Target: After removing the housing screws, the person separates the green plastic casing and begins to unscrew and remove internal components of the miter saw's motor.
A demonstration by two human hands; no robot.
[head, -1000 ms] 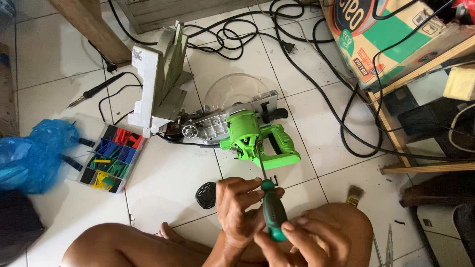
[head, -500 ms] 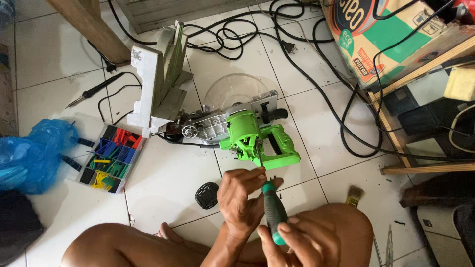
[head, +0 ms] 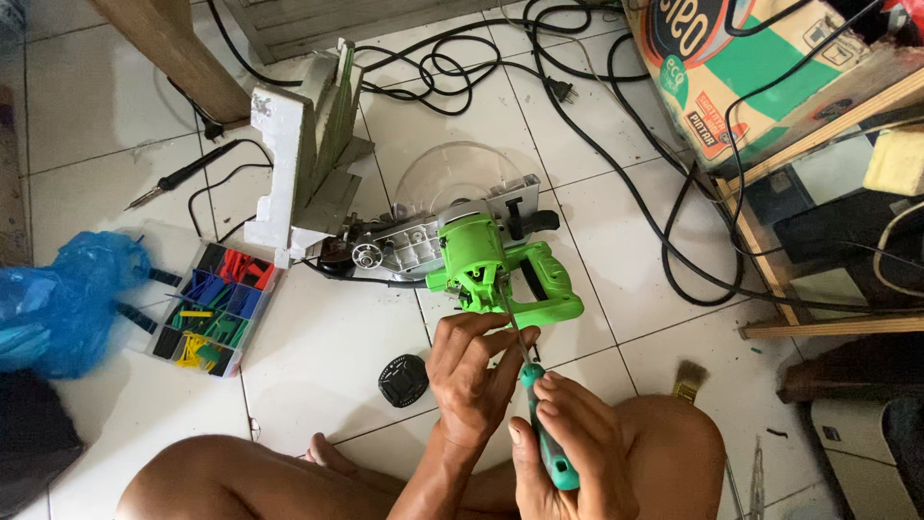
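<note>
the right hand point(head: 568, 443) is gripping a green screwdriver point(head: 549, 443), fingers closed round its handle. the left hand point(head: 472, 371) is pinching its shaft, steadying the tip at the green saw point(head: 491, 265) lying on the floor point(head: 327, 347).

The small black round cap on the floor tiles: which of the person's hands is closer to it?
Left. The left hand is just right of the black cap, apart from it; the right hand, gripping the green screwdriver, sits farther right.
</note>
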